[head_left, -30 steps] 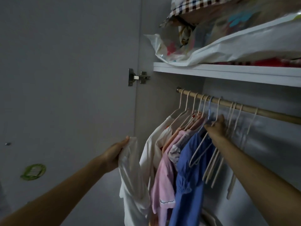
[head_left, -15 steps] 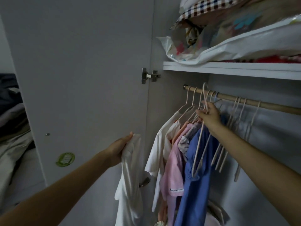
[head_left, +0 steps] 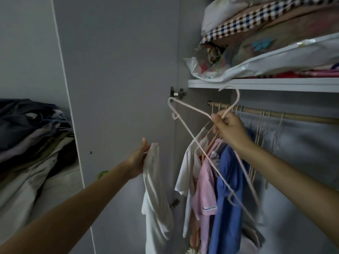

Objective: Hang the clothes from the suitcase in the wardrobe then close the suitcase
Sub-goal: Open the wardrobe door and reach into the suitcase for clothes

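We hold a white garment (head_left: 156,191) bunched in our left hand (head_left: 138,161), fingers curled round its top edge, so it hangs limp in front of the open wardrobe door (head_left: 117,88); its lower end runs out of the bottom of the view, and we cannot tell what kind of garment it is. Our right hand (head_left: 229,128) pinches the neck of a pale pink hanger (head_left: 190,136), held tilted and clear of the wooden rail (head_left: 300,117). Behind it hang a pink shirt (head_left: 205,195) and a blue garment (head_left: 227,198), partly hidden. The suitcase is not in view.
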